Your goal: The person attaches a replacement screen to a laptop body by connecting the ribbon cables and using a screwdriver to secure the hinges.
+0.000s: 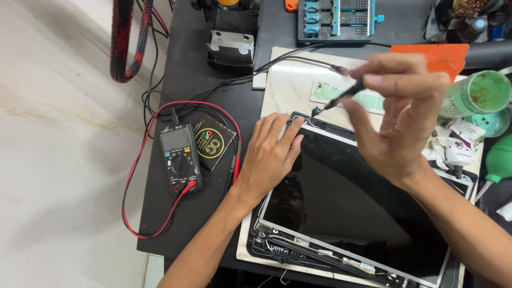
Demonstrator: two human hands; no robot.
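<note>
A dark glossy screen panel (346, 197) lies on a pale marble slab (290, 80) on the black bench. My left hand (269, 154) rests flat on the panel's upper left corner, fingers pressing its edge. My right hand (397, 117) hovers above the panel and pinches a thin black corded tool (344, 97), whose tip touches the panel's top left corner. The tool's cable runs off to the upper left. A green strip-shaped circuit board (325, 92) lies on the slab behind the tip.
A black multimeter (180, 158) with red and black leads lies left of the slab, beside a small dark square box (214, 141). A blue holder jig (336, 20) stands at the back, an orange mat (432, 56), green containers (480, 96) and a green blower (498, 160) sit right.
</note>
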